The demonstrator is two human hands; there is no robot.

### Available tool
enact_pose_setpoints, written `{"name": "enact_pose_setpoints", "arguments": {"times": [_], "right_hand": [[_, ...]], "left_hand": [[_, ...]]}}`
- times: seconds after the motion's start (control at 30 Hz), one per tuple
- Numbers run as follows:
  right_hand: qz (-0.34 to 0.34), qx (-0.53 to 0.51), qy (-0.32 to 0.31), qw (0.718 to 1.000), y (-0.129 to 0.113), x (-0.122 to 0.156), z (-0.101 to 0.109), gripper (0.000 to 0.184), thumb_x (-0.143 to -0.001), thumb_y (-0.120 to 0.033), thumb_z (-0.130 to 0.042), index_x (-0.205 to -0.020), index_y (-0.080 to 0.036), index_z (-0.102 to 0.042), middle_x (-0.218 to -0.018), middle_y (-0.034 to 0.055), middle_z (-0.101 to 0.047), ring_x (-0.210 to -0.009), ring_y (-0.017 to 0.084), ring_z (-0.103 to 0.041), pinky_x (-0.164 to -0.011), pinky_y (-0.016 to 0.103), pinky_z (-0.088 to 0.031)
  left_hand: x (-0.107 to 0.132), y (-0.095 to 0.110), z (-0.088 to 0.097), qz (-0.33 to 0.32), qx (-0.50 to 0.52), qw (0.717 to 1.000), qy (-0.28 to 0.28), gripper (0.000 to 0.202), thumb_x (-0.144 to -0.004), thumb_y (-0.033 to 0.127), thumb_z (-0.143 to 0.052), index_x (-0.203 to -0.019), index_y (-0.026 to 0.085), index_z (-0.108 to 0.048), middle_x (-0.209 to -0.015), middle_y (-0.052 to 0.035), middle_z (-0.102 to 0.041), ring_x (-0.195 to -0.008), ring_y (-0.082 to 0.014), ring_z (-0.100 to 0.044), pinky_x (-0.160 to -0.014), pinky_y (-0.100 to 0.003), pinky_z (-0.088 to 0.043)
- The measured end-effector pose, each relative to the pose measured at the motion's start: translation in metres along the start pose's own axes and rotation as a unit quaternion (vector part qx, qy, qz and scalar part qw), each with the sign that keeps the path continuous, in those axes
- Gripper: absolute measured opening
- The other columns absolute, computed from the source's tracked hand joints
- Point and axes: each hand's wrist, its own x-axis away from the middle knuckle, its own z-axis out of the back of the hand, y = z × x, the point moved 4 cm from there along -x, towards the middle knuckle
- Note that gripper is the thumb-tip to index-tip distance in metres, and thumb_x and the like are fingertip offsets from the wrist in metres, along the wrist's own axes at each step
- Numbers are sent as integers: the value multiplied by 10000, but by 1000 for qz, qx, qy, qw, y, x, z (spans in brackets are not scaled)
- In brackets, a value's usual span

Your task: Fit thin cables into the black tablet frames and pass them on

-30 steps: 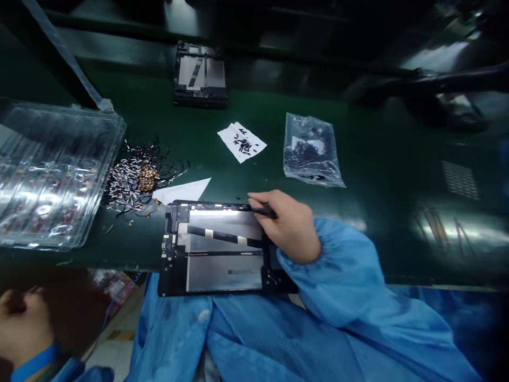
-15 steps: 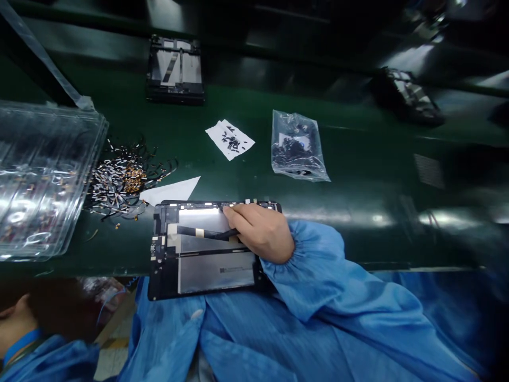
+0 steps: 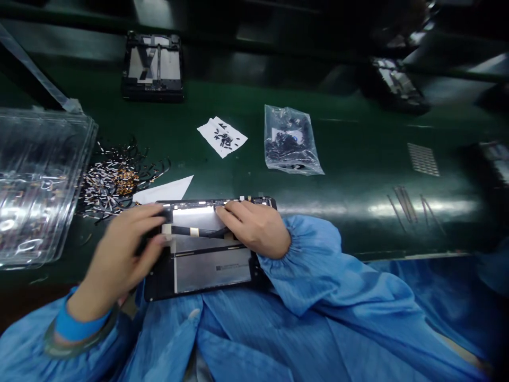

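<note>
An opened tablet (image 3: 212,273) lies at the bench's front edge against my blue smock, its silver battery panels and a black ribbon cable (image 3: 181,231) showing. My right hand (image 3: 258,227) rests on its upper right part, fingers closed and pressed down near the top edge; whatever they pinch is hidden beneath them. Over the tablet's left end is my left hand (image 3: 123,252), slightly blurred, with thumb and fingers apart and nothing visible between them. Behind that hand lies a heap of small flex cables (image 3: 111,180), beside a white paper piece (image 3: 165,190).
Clear plastic trays (image 3: 35,185) are stacked at left. Further back are a stack of tablet parts (image 3: 153,66), white paper with small black pieces (image 3: 223,139) and a clear bag of black parts (image 3: 292,140). Thin tools (image 3: 405,204) and a small sheet (image 3: 423,159) lie at right.
My left hand has come up from the lower left, below the bench, to the tablet's left end. The right hand stays on the tablet. The view has shifted slightly.
</note>
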Motion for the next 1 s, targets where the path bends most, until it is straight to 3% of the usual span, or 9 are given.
{"name": "enact_pose_setpoints", "arguments": {"times": [0.1, 0.2, 0.37, 0.5, 0.67, 1.0], "right_hand": [[-12, 5, 14, 1000, -1, -3, 0, 258, -981, -169, -434, -992, -139, -689, -854, 50, -707, -671, 143, -568, -559, 302, -378], [-25, 10, 21, 999, -2, -6, 0, 267, -978, -140, -429, -960, -144, -695, -815, 37, -700, -656, 137, -573, -562, 299, -379], [-26, -13, -2, 1000, 0, 0, 4, 284, -991, -157, -412, -1014, -125, -693, -853, 46, -717, -686, 149, -606, -561, 306, -388], [-29, -23, -31, 999, 4, 13, 10, 331, -1001, -119, -355, -1087, -137, -674, -946, 59, -734, -722, 137, -609, -591, 299, -401], [-32, -4, 3, 999, 4, 23, 10, 299, -990, -119, -398, -1044, -135, -691, -947, 51, -742, -716, 136, -604, -575, 299, -394], [-49, -9, 12, 999, 6, 28, 7, 308, -993, -129, -390, -1078, -129, -686, -1022, 66, -741, -765, 144, -599, -589, 298, -403]], "left_hand": [[-30, 17, -41, -155, -72, 983, -62, 277, -942, 210, -516, -1205, 130, -557, -1324, -157, -597, -1247, -285, -549, -1041, -477, -462], [-45, 26, -56, -209, -101, 969, -83, 306, -955, 195, -471, -1233, 86, -538, -1284, -170, -629, -1247, -293, -556, -1046, -489, -458], [-51, 20, -51, -183, -41, 978, -93, 265, -952, 159, -442, -1183, 105, -559, -1235, -146, -655, -1204, -236, -587, -1028, -422, -482], [-51, 16, -51, -180, -30, 979, -97, 344, -937, 98, -408, -1256, 124, -532, -1273, -131, -636, -1230, -223, -566, -1043, -423, -473], [-47, 15, -56, -212, -76, 967, -120, 436, -904, 37, -380, -1301, 135, -532, -1359, -133, -589, -1296, -254, -517, -1066, -466, -447], [-48, 17, -55, -207, -79, 967, -126, 421, -912, 45, -395, -1286, 144, -560, -1358, -135, -592, -1294, -277, -519, -1057, -494, -452]]}}
